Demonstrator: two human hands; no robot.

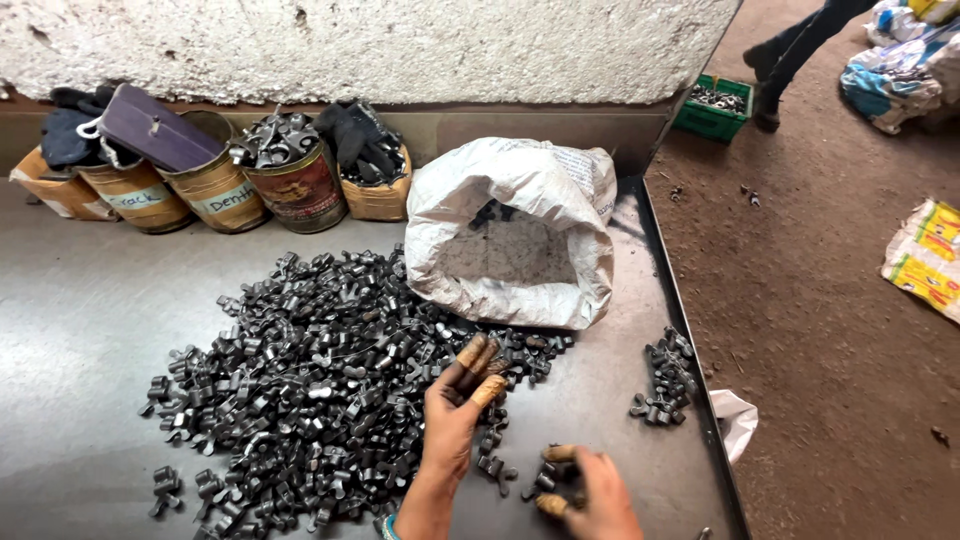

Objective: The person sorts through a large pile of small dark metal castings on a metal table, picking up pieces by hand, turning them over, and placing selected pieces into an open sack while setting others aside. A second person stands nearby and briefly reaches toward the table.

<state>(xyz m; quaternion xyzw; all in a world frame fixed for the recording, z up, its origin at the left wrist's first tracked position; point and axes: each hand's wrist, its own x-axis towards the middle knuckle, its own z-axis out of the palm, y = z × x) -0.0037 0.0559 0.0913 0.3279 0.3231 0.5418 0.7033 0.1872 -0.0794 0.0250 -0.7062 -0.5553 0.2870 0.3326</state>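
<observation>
We look down on a grey metal table [90, 320] set against a rough white wall. Along its back edge stand several tins: two labelled tan tins [215, 190] capped by a dark purple pouch [160, 128], a red-brown tin [298, 185] heaped with dark metal parts, and a tin [378, 190] stuffed with black gloves. An open white woven sack [515, 235] lies with its mouth toward us; a few dark parts show inside. A broad pile of small dark forged parts [300, 370] spreads across the table, its long axis running from lower left up toward the sack; single pieces point every way. A smaller cluster [668, 378] lies apart near the right rim. Our left hand [455, 420], fingertips capped in tan, rests fingers close together on the pile's right edge. Our right hand [595, 490] curls loosely around a few parts [545, 480] just beside it. A green crate [712, 108] with parts sits on the dirt floor, near another person's legs.
</observation>
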